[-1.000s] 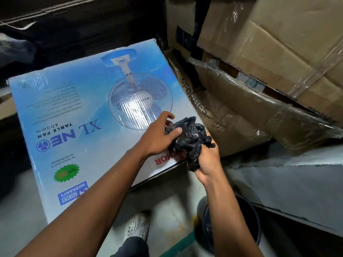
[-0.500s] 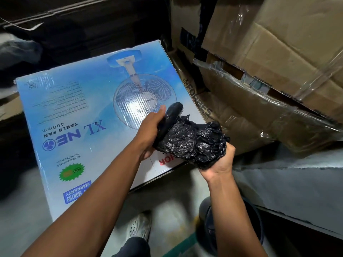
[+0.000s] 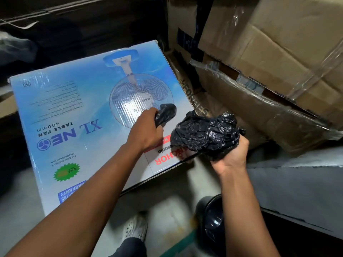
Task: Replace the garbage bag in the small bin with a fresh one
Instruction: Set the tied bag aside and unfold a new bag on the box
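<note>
A crumpled black garbage bag point(image 3: 206, 135) is gripped in the right hand point(image 3: 231, 154), above the fan box point(image 3: 74, 115); a black roll point(image 3: 165, 114) is clutched by the left hand point(image 3: 146, 130). The dark bin point(image 3: 209, 219) is seen below.

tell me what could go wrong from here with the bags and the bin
1. The right hand holds a crumpled black bag wad; thin plastic bunched this tight could tear as it is pulled open.
2. The left hand holds a separate bag roll above the fan box; a loose grip could drop it.
3. The bin sits low by the shoe, half hidden under the right arm, so it could get kicked.
</note>
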Action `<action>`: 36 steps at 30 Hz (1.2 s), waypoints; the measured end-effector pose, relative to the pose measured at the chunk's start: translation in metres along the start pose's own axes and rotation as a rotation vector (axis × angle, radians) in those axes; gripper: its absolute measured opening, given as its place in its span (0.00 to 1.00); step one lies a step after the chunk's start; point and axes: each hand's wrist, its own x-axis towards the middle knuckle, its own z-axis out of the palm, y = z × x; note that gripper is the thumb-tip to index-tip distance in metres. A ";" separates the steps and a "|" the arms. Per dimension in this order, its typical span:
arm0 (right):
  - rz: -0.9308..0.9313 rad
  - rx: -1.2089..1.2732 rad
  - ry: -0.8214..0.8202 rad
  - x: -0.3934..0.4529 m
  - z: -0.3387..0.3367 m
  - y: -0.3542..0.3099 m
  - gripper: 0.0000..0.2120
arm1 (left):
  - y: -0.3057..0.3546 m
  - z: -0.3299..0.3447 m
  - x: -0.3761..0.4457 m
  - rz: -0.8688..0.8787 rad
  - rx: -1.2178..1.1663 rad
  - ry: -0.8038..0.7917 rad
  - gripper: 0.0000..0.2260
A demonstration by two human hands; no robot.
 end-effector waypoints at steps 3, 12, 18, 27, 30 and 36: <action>-0.017 -0.062 0.060 -0.001 -0.003 -0.001 0.24 | -0.004 0.008 -0.009 0.097 0.148 0.002 0.23; -0.096 -0.047 0.114 -0.027 -0.050 -0.017 0.20 | 0.035 0.020 -0.048 0.144 -0.117 0.320 0.17; 0.071 -0.060 0.142 -0.072 -0.083 -0.035 0.17 | 0.139 0.074 -0.118 0.385 -0.502 -0.184 0.28; -0.204 -0.297 0.459 -0.133 -0.161 -0.068 0.15 | 0.165 0.150 -0.149 -0.075 -0.882 -0.063 0.04; -0.236 -0.216 0.646 -0.161 -0.190 -0.077 0.11 | 0.172 0.174 -0.169 -0.250 -0.997 -0.041 0.07; -0.209 -0.278 0.600 -0.221 -0.246 -0.094 0.18 | 0.174 0.228 -0.212 -0.426 -1.092 -0.046 0.11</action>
